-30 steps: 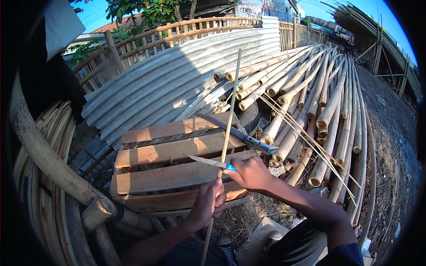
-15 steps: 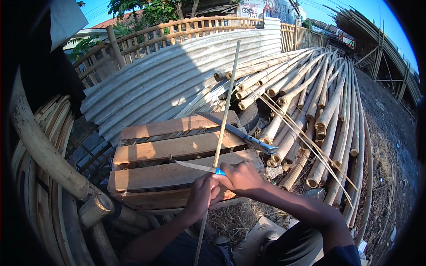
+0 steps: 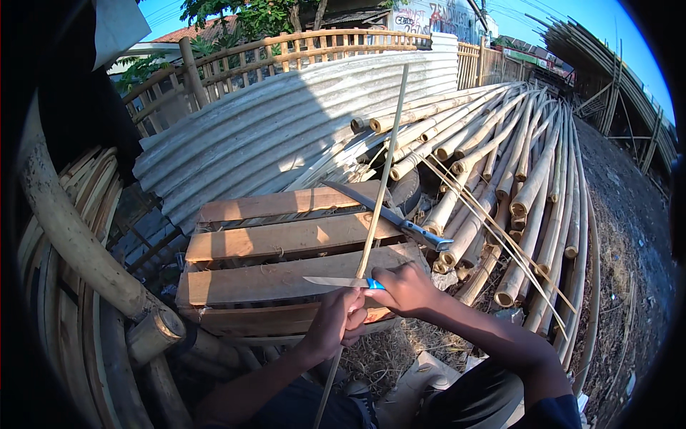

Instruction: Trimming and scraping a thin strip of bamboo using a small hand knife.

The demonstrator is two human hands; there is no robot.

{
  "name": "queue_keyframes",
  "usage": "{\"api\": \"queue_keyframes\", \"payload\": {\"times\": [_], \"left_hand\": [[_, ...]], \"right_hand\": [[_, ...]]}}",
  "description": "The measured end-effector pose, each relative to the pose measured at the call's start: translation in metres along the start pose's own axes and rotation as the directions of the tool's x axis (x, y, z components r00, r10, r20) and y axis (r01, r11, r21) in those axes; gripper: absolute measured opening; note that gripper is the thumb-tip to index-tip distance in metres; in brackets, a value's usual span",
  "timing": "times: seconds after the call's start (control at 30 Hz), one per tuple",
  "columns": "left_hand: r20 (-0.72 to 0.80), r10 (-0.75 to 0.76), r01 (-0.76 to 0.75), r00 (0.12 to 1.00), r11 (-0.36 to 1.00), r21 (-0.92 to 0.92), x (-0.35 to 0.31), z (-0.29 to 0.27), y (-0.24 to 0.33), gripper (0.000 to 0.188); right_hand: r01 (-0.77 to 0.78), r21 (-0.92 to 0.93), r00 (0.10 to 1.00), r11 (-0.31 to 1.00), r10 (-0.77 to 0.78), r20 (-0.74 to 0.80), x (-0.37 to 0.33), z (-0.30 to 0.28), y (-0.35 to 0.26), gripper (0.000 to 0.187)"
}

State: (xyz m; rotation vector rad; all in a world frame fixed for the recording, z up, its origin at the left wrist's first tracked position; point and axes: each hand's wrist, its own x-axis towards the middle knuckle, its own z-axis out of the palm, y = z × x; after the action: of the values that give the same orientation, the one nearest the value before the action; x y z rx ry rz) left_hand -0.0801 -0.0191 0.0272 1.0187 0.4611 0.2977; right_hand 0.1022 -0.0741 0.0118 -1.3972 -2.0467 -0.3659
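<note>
The left hand (image 3: 332, 322) is wrapped around a thin, pale strip (image 3: 382, 189), while the right hand (image 3: 406, 287) pinches a small knife (image 3: 336, 281) by its blue handle; both are at the near right edge of the slatted wooden counter (image 3: 286, 275). The heap of bamboo poles (image 3: 532, 187) fans away to the right of the counter and beyond it, and a corrugated sheet (image 3: 271, 136) stands behind. A large knife (image 3: 395, 216) lies over the counter's far right part, its handle reaching past the edge. The strip slants up across the counter, and the small knife's blade crosses it just above the left hand, tip pointing left over the slats.

Compared with half a second ago, the strip's top leans further right and the blade lies more level. That suggests the blade is being worked against the strip in small strokes.

The strip's bottom end is cut off below the view. The left hand hides part of its length, the right hand covers most of the blue handle, and whether the blade bites or merely rests there is too fine to tell.
</note>
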Motion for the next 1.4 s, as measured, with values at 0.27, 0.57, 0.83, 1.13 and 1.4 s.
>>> {"api": "queue_keyframes", "payload": {"times": [0.27,0.57,0.83,1.13,1.4], "left_hand": [[0.270,-0.151,0.242,0.951,0.908,-0.343,0.001,-0.018,0.005,0.032],[0.461,-0.046,0.368,0.886,0.672,-0.642,0.007,-0.026,0.005,0.035],[0.496,-0.096,0.453,0.863,0.584,-0.674,0.014,-0.034,0.008,0.034],[-0.082,-0.149,0.137,0.985,0.981,-0.136,-0.002,-0.004,0.005,0.032],[0.188,-0.234,0.285,0.954,0.904,-0.320,0.004,-0.012,0.009,0.034]], "right_hand": [[-0.055,-0.032,0.997,0.998,0.053,-0.058,-0.004,0.008,0.006,0.038],[-0.447,-0.004,0.894,0.895,0.446,-0.032,0.011,0.002,0.032,0.046],[-0.211,-0.103,0.977,0.972,0.207,-0.056,0.007,0.005,0.004,0.051],[-0.005,-0.121,1.000,0.993,0.005,0.006,0.001,-0.002,-0.010,0.049],[-0.081,-0.082,0.996,0.993,0.083,0.027,0.001,-0.007,0.001,0.048]]}}
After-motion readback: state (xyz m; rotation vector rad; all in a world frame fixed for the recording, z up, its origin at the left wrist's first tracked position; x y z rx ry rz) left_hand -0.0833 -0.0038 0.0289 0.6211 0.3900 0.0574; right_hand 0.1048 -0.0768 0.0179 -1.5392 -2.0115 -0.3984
